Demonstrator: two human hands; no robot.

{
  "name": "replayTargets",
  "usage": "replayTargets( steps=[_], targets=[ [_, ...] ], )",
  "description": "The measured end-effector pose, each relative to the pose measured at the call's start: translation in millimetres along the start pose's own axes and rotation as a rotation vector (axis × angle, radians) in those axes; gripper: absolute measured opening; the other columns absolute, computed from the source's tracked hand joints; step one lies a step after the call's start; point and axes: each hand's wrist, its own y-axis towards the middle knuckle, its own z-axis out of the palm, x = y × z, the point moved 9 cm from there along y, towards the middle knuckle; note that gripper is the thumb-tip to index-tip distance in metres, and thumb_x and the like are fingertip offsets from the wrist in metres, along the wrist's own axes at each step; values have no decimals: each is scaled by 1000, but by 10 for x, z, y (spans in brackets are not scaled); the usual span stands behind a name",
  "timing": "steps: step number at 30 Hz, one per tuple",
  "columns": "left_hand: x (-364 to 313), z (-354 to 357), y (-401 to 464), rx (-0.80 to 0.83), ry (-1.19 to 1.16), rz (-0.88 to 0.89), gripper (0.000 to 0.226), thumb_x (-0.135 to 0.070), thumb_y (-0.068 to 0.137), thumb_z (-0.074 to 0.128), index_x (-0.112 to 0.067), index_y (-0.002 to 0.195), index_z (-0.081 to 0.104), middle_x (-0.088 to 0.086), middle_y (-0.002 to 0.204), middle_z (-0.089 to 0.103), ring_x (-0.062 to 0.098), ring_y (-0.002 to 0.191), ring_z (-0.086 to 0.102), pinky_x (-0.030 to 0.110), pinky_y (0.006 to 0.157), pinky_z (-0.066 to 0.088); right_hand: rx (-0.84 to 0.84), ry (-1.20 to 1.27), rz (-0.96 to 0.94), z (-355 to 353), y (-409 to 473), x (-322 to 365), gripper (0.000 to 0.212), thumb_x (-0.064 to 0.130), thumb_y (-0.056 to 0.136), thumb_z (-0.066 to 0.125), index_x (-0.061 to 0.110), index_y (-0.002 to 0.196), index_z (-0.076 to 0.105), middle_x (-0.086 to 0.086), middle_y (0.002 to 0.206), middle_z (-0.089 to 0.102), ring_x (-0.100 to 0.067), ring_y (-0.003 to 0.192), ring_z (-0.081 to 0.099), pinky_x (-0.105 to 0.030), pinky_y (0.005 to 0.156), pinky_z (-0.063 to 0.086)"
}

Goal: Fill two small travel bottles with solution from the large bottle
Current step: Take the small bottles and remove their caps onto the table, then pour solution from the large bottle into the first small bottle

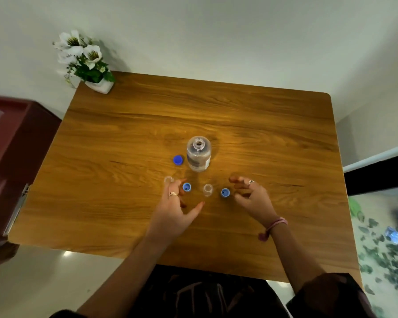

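Note:
The large clear bottle (198, 154) stands uncapped at the middle of the wooden table (124, 138), its blue cap (177, 160) lying just to its left. Two small clear travel bottles stand open nearer to me: one (168, 179) at the fingertips of my left hand (175, 210), the other (208, 189) between my hands. A small blue cap (186, 187) lies beside my left fingers, and another (225, 192) lies just left of my right hand (253, 198). Both hands hover with relaxed, spread fingers and hold nothing.
A white pot of artificial white flowers (87, 63) stands at the table's far left corner. A dark red cabinet (14, 143) sits left of the table. A patterned cloth surface (381, 237) lies to the right.

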Motion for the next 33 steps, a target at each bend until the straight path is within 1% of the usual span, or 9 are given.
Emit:
replayTargets(
  steps=[2,4,8,11,15,21,25,29,33],
  targets=[
    [49,-225,-3,-89,-119,30,51,-44,77,73,-29,118,46,-11,98,48,6,74,54,15,58,49,-59,76,-64,-100,45,223,39,0,85,60,15,121,59,4,116,65,-12,106,61,-30,90,54],
    [227,-367,27,-147,-196,-8,45,-39,77,73,-30,113,47,-13,96,48,7,80,54,17,62,49,-102,121,-132,-150,128,466,39,2,84,64,21,118,60,8,114,65,-12,104,62,-25,85,54],
    [617,-348,152,-105,-141,-136,62,-27,75,80,-11,123,46,-2,111,44,17,99,52,33,78,53,-33,107,-205,-37,349,819,69,19,74,79,29,133,44,12,128,55,-5,115,54,-20,88,47],
    [797,-230,255,-2,-148,-208,80,-30,71,84,-11,135,39,-3,122,41,16,114,48,32,95,46,68,96,-218,164,487,954,89,24,68,83,28,142,33,11,142,44,-4,128,43,-23,100,40],
    [853,-70,324,113,-106,-249,85,-31,74,82,-10,142,36,7,138,48,22,127,46,34,105,40,123,68,-201,358,615,984,96,23,68,84,23,146,28,5,146,42,-8,133,40,-32,112,33],
    [760,-77,456,133,-96,-173,64,-25,81,75,-9,137,47,6,133,57,19,124,52,29,103,40,83,124,-147,443,687,964,86,18,67,83,22,139,37,12,127,54,-5,120,51,-18,102,40],
    [719,-70,502,184,-66,-106,51,-24,83,73,-12,128,55,4,123,64,16,117,58,34,101,46,44,124,-119,452,693,919,81,20,66,84,16,135,42,6,126,58,-9,118,54,-28,104,42],
    [772,-148,531,157,-145,-159,58,-26,78,78,-9,127,53,2,118,66,11,107,60,28,93,50,-17,176,-106,439,667,919,74,19,63,86,15,127,48,1,122,62,-11,115,58,-33,102,46],
    [763,-315,595,115,-244,-199,58,-29,71,83,-11,120,57,-2,115,65,11,106,60,23,89,49,-96,216,-99,415,594,935,71,22,61,86,17,123,52,6,118,63,-8,111,60,-26,97,49]
  ],
)
